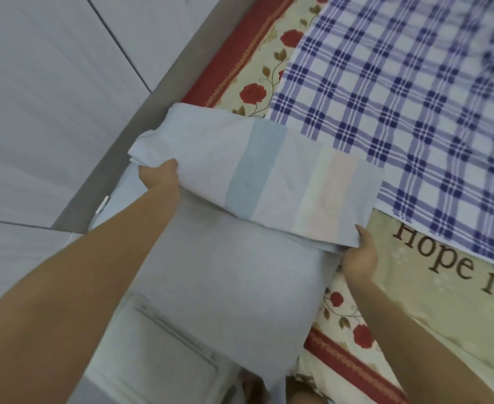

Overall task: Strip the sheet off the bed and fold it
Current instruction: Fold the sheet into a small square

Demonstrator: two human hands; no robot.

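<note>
Sheet [269, 182] stretches folded between my hands above the bed [444, 310] edge. My left hand [160, 177] grips its far end and my right hand [359, 258] pinches the nearer corner, so its long axis runs hand to hand.

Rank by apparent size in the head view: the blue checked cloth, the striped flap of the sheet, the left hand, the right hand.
1. blue checked cloth, cropped by the frame
2. striped flap of the sheet
3. left hand and right hand: about alike, both partly hidden by the sheet, so unranked
</note>
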